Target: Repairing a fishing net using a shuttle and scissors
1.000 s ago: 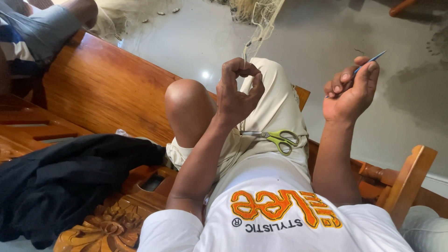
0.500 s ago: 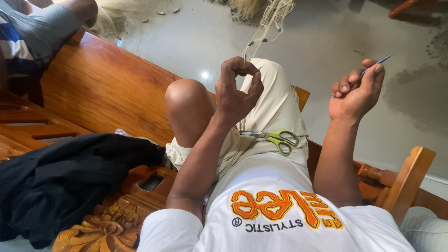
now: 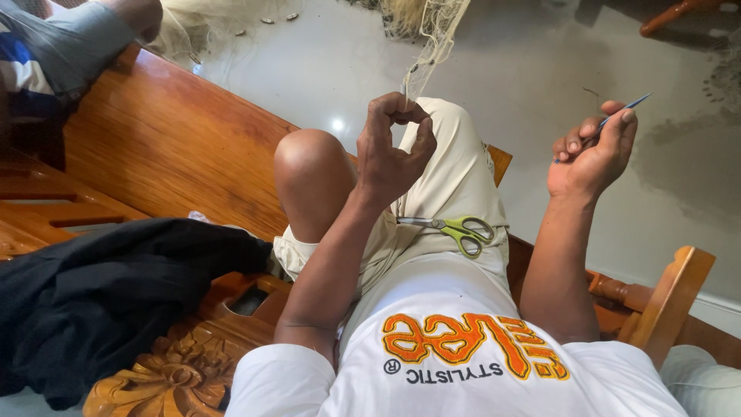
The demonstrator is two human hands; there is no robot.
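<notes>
Left hand (image 3: 394, 150): fingers pinched shut on pale fishing net (image 3: 432, 35), unmoved.
Right hand (image 3: 590, 150): gripping thin blue netting needle (image 3: 617, 112), drawn further out rightward, thread tightening.
Lap: green-handled scissors (image 3: 459, 229) resting.

Quick count of what's on view: two hands, a left hand (image 3: 394, 150) and a right hand (image 3: 590, 154). One thin blue needle (image 3: 617, 112) pinched in the right one. One pale fishing net (image 3: 432, 31) hanging at the top. One pair of green-handled scissors (image 3: 455, 229) on the lap. One black cloth (image 3: 108, 293) bundled on the left. One carved wooden bench (image 3: 170, 154). Plus one other person's knee (image 3: 135, 11), top left corner.
</notes>
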